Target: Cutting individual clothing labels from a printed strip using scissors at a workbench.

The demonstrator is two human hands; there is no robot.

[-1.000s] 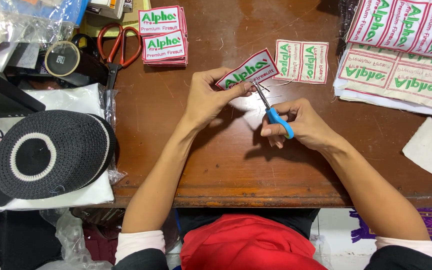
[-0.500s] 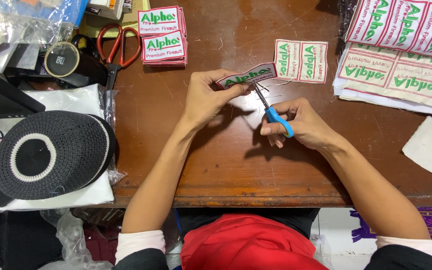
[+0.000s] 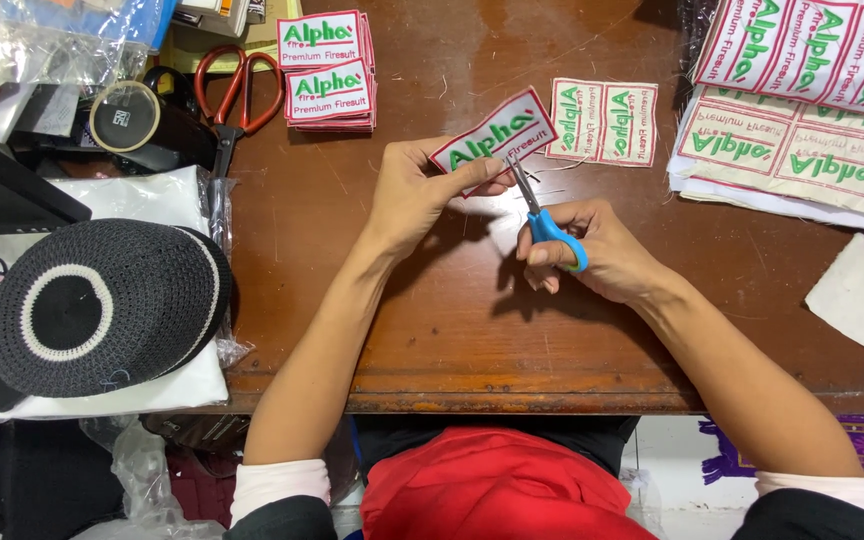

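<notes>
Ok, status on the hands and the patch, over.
Left hand pinching embroidered patch. Right hand gripping blue-handled scissors, blades at patch's lower edge. Nothing in between.

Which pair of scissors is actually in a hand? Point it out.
The small blue-handled scissors, gripped in the right hand with blades at the embroidered patch. The larger red-handled scissors lie untouched on the desk near the patch stack.

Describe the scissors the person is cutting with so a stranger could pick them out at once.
On the brown wooden table, look just right of centre, where the right hand grips the small scissors, their tips at the patch held by the left hand. They have blue handles, unlike the larger red-handled scissors lying top left.
</notes>
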